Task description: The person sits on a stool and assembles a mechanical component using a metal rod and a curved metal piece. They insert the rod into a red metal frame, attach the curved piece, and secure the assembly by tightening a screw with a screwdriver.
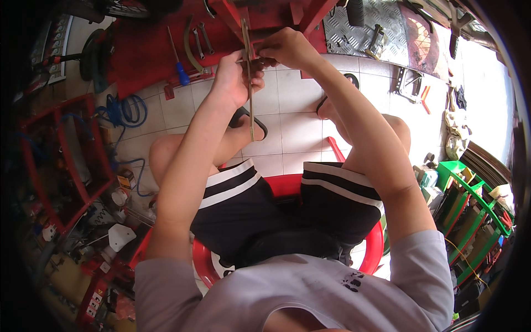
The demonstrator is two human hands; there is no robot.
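Note:
A long, thin, brownish strip (251, 110), seen nearly edge-on, stands lengthwise in front of me. My left hand (235, 80) has its fingers wrapped round it near the middle. From the other side, my right hand (285, 47) reaches in with its fingers pinched together close to the strip; what lies between those fingertips is too small to make out. Just beyond both hands is a red metal frame (227, 16). On the red mat (138, 52) to the left lie a blue-handled screwdriver (182, 73), a curved brownish band (192, 52) and two wrenches (199, 44).
At the right back is a metal tread plate (362, 33) with a metal part (376, 41) on it. A coiled blue hose (124, 110) and a red metal rack (69, 160) are on the left. A green tool rack (475, 193) stands at right. Beneath me is a red chair (376, 246).

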